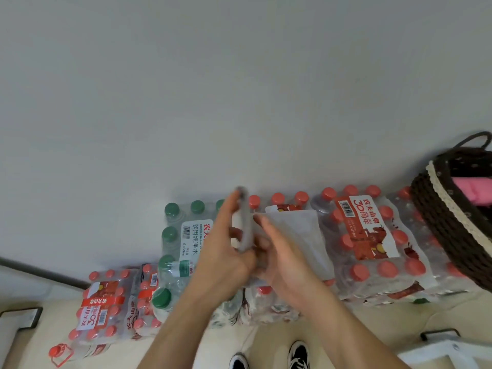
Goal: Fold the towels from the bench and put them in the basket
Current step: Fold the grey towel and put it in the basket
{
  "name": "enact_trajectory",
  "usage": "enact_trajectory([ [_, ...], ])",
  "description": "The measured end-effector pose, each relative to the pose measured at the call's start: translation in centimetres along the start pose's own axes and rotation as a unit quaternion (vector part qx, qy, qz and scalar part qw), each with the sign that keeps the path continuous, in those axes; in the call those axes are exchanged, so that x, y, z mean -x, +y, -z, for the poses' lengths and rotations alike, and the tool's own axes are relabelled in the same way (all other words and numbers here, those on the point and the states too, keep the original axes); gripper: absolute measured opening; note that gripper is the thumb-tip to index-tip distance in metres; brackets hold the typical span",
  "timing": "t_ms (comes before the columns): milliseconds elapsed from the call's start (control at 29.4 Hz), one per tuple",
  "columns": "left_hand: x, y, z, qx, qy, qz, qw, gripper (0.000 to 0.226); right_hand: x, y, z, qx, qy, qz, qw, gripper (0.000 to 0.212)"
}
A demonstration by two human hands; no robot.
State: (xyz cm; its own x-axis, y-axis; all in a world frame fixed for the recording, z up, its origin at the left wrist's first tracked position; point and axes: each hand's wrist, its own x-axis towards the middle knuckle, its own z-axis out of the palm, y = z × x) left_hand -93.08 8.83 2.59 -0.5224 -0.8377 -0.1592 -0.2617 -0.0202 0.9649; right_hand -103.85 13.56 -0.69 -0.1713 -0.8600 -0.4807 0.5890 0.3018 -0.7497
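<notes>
Nearest to us are the two forearms [330,323], which come up from the bottom edge and meet at the grip. The L hand [226,249] holds one flap of the grey towel [300,235] standing on edge. Its fingers run straight up the flap's left face and the thumb seems to close on the lower edge, so we read it as a narrow pinch w/ cloth inside, though this part is blurred. The R hand [285,262] is just right of the flap, w/ fingers rather straight and lying on the flat part of the towel. It presses the cloth and does not wrap it.

The relation that matters is this: the flat part lies right of the grip and a little beyond it, w/ its long axis running away from us, on top of the bottle packs [372,235]. In our judgement the raised flap should go over to the right, onto the flat part, and the R hand, being on that side, must slide out first. The basket [447,206] is well to the right of the grip, w/ a pink towel [476,190] already inside. The R hand is nearer to it for the drop. The fold is not yet finished.
</notes>
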Motion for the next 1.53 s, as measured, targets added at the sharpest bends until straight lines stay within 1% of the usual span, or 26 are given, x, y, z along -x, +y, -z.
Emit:
enact_trajectory([
  [34, 0.1, 0.3, -1.3, -0.021, -0.041, -0.003, 0.999, 0.101, 0.1, -0.7, 0.3, -0.046, 0.015, -0.02, 0.999, 0.023],
  [68, 0.3, 0.1, -2.5, -0.049, -0.078, -0.008, 0.996, 0.104, 0.1, -1.1, 0.9, -0.069, 0.041, -0.033, 0.996, 0.018],
  [136, 0.9, -0.4, -3.9, -0.082, -0.109, -0.024, 0.99, 0.102, -0.1, -1.6, 2.6, -0.077, 0.079, -0.047, 0.993, 0.015],
  [204, 1.6, -1.5, -4.1, -0.129, -0.087, -0.07, 0.985, 0.095, -0.3, -1.8, 4.5, -0.068, 0.098, -0.029, 0.992, 0.021],
  [238, 1.9, -2.3, -4.0, -0.185, -0.064, -0.109, 0.975, 0.09, -0.4, -2.0, 5.2, -0.058, 0.109, -0.017, 0.992, 0.023],
  [306, 2.1, -4.6, -3.9, -0.326, -0.01, -0.182, 0.928, 0.082, -0.5, -2.3, 6.3, -0.042, 0.108, -0.004, 0.993, 0.023],
  [340, 2.1, -5.6, -4.1, -0.376, 0.009, -0.189, 0.907, 0.08, -0.6, -2.4, 6.6, -0.038, 0.102, -0.003, 0.994, 0.024],
  [374, 2.1, -6.3, -4.4, -0.402, 0.024, -0.18, 0.898, 0.078, -0.7, -2.6, 6.8, -0.032, 0.097, -0.001, 0.995, 0.025],
  [442, 1.7, -7.4, -5.1, -0.411, 0.048, -0.156, 0.897, 0.076, -1.0, -2.8, 7.4, 0.001, 0.095, 0.005, 0.995, 0.026],
  [510, 1.2, -7.8, -5.8, -0.396, 0.055, -0.128, 0.908, 0.084, -1.5, -2.8, 8.0, 0.089, 0.123, 0.024, 0.988, 0.028],
  [578, 0.7, -7.9, -6.2, -0.397, 0.045, -0.11, 0.91, 0.09, -1.8, -2.8, 8.6, 0.191, 0.156, 0.04, 0.968, 0.031],
  [680, 0.3, -7.8, -6.7, -0.459, 0.028, -0.121, 0.88, 0.085, -1.8, -2.6, 9.9, 0.327, 0.186, 0.059, 0.924, 0.03],
  [748, 0.1, -7.6, -7.0, -0.493, 0.021, -0.124, 0.861, 0.079, -1.7, -2.3, 10.5, 0.392, 0.208, 0.081, 0.893, 0.027],
  [918, 0.5, -6.5, -8.8, -0.564, -0.042, -0.077, 0.821, 0.073, -1.6, -1.6, 10.5, 0.513, 0.257, 0.141, 0.807, 0.034],
  [1020, 1.3, -5.9, -10.2, -0.568, -0.07, -0.055, 0.818, 0.072, -1.5, -1.6, 10.4, 0.579, 0.251, 0.145, 0.762, 0.04],
  [1156, 2.1, -4.9, -11.2, -0.569, -0.128, -0.033, 0.812, 0.075, -1.2, -1.5, 10.6, 0.636, 0.25, 0.13, 0.718, 0.036],
  [1190, 2.1, -4.4, -11.2, -0.556, -0.129, -0.03, 0.821, 0.07, -1.2, -1.6, 10.6, 0.647, 0.247, 0.126, 0.71, 0.035],
  [1224, 2.0, -3.9, -11.0, -0.532, -0.122, -0.036, 0.837, 0.062, -1.2, -1.6, 10.7, 0.655, 0.242, 0.121, 0.705, 0.033],
  [1258, 1.7, -3.4, -10.6, -0.503, -0.115, -0.046, 0.855, 0.055, -1.3, -1.6, 10.8, 0.66, 0.236, 0.117, 0.704, 0.032],
  [1292, 1.1, -3.0, -10.1, -0.472, -0.085, -0.073, 0.875, 0.049, -1.4, -1.7, 11.0, 0.661, 0.23, 0.113, 0.705, 0.031],
  [1326, 0.2, -3.1, -9.5, -0.46, -0.039, -0.12, 0.879, 0.045, -1.5, -1.7, 11.1, 0.66, 0.224, 0.114, 0.708, 0.03],
  [1360, -0.9, -3.5, -8.9, -0.464, 0.009, -0.162, 0.871, 0.043, -1.6, -1.7, 11.2, 0.657, 0.219, 0.117, 0.712, 0.029],
  [1394, -2.1, -4.1, -8.3, -0.474, 0.048, -0.175, 0.862, 0.042, -1.6, -1.7, 11.4, 0.653, 0.213, 0.122, 0.717, 0.029],
  [1428, -3.1, -4.6, -7.8, -0.482, 0.059, -0.144, 0.862, 0.042, -1.6, -1.7, 11.5, 0.648, 0.207, 0.127, 0.722, 0.029],
  [1496, -4.7, -5.4, -7.5, -0.475, 0.044, -0.07, 0.876, 0.038, -1.4, -1.8, 11.7, 0.644, 0.193, 0.133, 0.728, 0.031],
  [1530, -5.2, -5.8, -7.5, -0.465, 0.039, -0.05, 0.883, 0.033, -1.3, -1.9, 11.8, 0.643, 0.188, 0.135, 0.73, 0.032],
])
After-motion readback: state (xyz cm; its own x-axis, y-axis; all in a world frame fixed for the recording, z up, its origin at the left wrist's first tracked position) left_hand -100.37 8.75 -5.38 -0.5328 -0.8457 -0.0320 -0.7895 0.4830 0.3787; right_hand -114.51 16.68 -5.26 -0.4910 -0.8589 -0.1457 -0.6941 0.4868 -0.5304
